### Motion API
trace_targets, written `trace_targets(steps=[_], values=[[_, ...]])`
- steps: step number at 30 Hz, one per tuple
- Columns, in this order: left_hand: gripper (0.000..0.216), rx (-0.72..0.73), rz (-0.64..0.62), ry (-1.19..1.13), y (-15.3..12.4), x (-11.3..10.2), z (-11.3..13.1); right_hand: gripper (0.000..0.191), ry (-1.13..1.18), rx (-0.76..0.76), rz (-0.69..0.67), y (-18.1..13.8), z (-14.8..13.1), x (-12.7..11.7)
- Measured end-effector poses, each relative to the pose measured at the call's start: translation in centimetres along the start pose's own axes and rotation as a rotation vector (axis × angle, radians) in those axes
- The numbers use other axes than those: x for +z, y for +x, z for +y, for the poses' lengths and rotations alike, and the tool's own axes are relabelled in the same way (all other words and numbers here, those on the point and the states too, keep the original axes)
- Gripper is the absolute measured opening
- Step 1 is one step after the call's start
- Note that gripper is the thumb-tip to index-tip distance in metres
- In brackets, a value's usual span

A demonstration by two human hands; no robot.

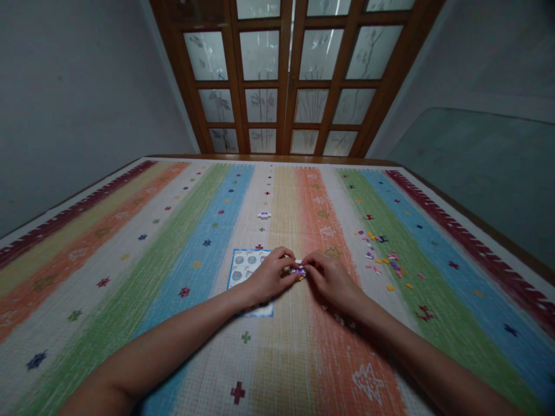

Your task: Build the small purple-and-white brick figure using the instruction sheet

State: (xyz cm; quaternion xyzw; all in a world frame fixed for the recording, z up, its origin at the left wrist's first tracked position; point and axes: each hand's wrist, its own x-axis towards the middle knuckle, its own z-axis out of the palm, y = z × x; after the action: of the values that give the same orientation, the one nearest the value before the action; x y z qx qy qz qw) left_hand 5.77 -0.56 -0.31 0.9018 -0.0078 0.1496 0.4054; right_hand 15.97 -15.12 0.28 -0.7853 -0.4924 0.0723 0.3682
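A small assembly of toy building bricks (299,270), purple and white with a bit of yellow, sits between my two hands over the cloth's middle. My left hand (274,275) pinches its left side with thumb and fingers. From the right, the fingertips of my right hand (333,278) close on its upper right edge. Fingers cover much of the assembly, so its full shape is hidden. Partly beneath my left hand and wrist lies a printed instruction sheet (236,288) with a blue border and rows of grey round pictures.
Farther back on the striped tablecloth (182,346) rests a small white and purple brick piece (264,215). To the right are scattered loose bricks (392,264) in yellow, pink, purple and white. Some pale bricks (342,319) lie under my right forearm. Wooden glazed doors (286,86) stand behind the table.
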Motion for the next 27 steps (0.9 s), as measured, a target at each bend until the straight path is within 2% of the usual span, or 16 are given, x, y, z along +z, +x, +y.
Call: trace_targets(steps=[7,11,15,19,23,27], values=[[0.009,-0.020,-0.014,-0.023,0.2,0.0,-0.2,0.014,-0.001,0.025,0.031,0.4,0.5,-0.7],[0.007,-0.028,-0.015,-0.030,0.2,0.1,-0.2,0.014,-0.146,0.037,0.082,0.8,2.0,-1.5],[0.006,-0.034,-0.016,-0.035,0.2,0.0,-0.1,0.016,-0.303,0.034,0.024,0.8,3.3,-0.9],[0.004,-0.011,-0.019,-0.011,0.2,-0.1,-0.1,0.019,-0.359,0.012,-0.004,0.6,3.2,-0.7],[0.004,0.014,-0.018,0.001,0.2,-0.1,-0.1,0.020,-0.208,-0.079,0.008,0.4,1.9,-1.7],[0.006,0.036,-0.012,0.008,0.2,-0.2,0.0,0.034,0.022,-0.159,-0.119,0.1,0.6,-1.8]])
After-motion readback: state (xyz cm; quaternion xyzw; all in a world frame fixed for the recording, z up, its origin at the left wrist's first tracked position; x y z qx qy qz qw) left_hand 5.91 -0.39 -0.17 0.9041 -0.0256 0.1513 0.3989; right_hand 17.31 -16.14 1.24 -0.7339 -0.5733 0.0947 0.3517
